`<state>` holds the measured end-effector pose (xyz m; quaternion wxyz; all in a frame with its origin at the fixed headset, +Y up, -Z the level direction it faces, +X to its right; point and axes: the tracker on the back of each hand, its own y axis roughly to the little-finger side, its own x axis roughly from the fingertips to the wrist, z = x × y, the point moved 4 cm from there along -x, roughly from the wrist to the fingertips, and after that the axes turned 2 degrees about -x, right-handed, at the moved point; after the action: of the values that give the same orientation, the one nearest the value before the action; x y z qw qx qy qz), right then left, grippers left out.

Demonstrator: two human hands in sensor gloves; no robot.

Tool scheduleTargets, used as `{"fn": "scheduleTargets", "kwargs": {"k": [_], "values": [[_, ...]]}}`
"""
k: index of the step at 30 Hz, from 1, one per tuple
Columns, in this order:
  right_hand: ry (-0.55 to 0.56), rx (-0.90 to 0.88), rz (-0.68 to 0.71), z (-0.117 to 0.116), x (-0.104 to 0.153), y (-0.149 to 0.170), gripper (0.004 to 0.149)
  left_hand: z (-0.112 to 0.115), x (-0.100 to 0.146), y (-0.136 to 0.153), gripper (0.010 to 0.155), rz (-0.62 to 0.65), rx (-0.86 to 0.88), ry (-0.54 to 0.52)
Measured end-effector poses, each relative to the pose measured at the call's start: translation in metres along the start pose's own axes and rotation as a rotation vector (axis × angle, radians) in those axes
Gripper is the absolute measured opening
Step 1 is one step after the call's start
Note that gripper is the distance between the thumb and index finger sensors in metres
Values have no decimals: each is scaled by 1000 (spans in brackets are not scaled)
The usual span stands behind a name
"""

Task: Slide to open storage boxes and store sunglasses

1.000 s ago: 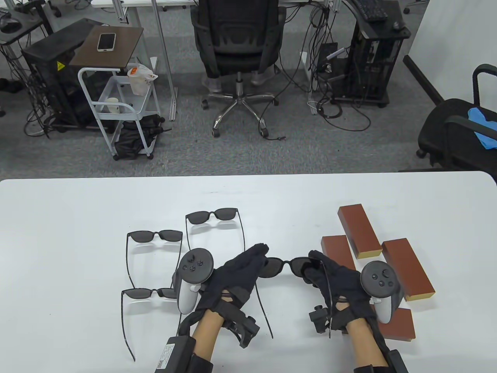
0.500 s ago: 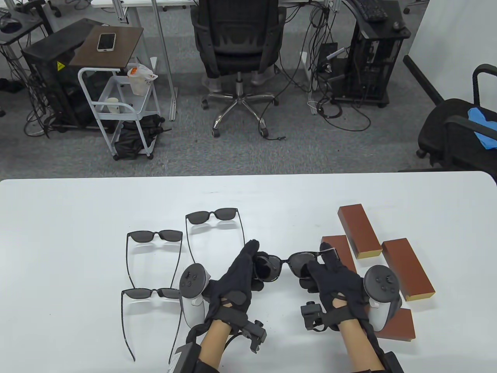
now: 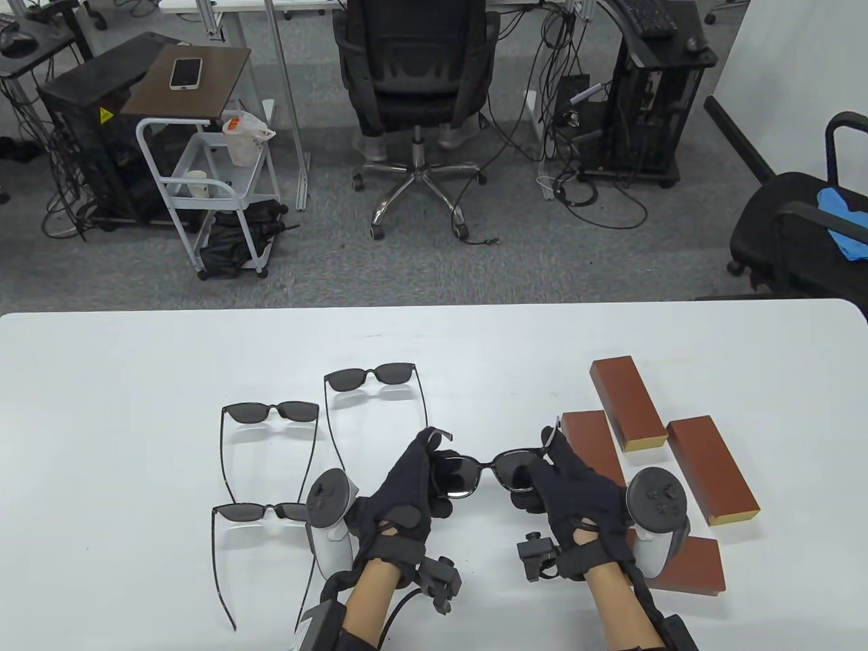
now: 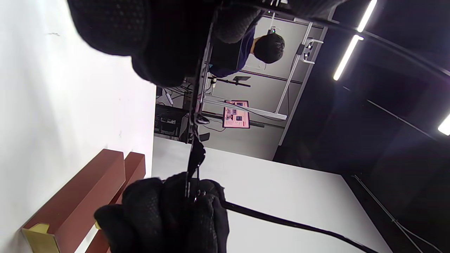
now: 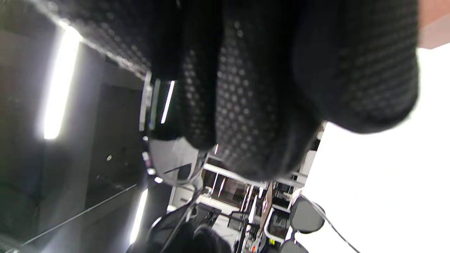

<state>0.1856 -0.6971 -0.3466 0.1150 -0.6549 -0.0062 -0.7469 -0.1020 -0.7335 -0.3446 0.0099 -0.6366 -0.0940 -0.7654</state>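
Bench (image 3: 135,380): white, rounded far corners.
Left of middle: three open sunglasses lie on it, far pair (image 3: 369,377), middle pair (image 3: 271,411), near pair (image 3: 261,512).
Right side: four red-brown storage boxes, far box (image 3: 627,403), outer box (image 3: 712,471), inner box (image 3: 591,444), near box (image 3: 692,566), close together.

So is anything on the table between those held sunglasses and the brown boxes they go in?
Nothing visible lies between. Both hands, left hand and right hand, hold the sunglasses right beside the nearest brown box, but all visible boxes look closed.
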Motion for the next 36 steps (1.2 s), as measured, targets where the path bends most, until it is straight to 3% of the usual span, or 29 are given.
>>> {"fn": "scheduleTargets", "kwargs": {"k": [7, 11, 22, 36], "values": [[-123, 11, 92, -13, 0, -2, 70, -12, 1, 3, 65, -12, -34, -54], [-155, -109, 92, -17, 1, 3, 79, -16, 2, 2, 63, -14, -71, -93], [-89, -180, 49, -9, 0, 9, 62, -20, 1, 3, 55, -12, -144, -146], [-75, -193, 15, -7, 0, 12, 57, -23, 1, 1, 52, 11, -193, -201]]}}
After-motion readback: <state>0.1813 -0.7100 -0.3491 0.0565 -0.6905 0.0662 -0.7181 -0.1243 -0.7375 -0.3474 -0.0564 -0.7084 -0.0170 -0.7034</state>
